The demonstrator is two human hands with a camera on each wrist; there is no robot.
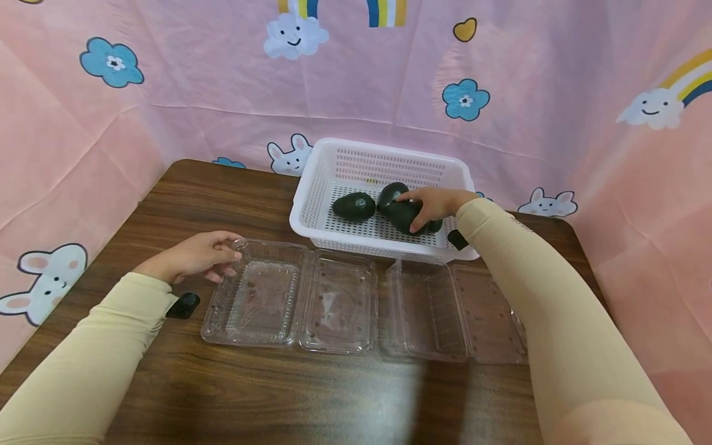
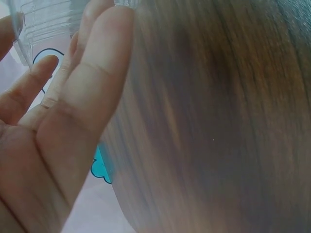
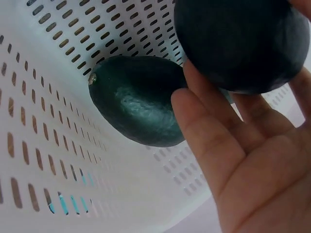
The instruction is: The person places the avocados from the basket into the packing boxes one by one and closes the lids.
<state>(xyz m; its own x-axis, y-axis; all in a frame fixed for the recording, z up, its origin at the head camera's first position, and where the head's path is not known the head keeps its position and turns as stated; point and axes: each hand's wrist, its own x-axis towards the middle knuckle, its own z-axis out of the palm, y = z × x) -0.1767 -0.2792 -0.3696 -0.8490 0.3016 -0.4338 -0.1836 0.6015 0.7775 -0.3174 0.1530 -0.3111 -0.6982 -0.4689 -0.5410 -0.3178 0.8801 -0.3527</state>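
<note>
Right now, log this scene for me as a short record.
Left hand: holding the left clear container by its far-left corner
Right hand: gripping a dark green avocado inside the basket
Basket: white, perforated, behind both containers
Other avocados: in the basket beside the held one
Right clear container: open, lid to its right
Table: brown, wood-grained

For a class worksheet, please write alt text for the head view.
A person's right hand holds a dark green, avocado-like fruit in a white basket with similar fruits. The left hand touches one of two open clear containers on a wooden table.
</note>
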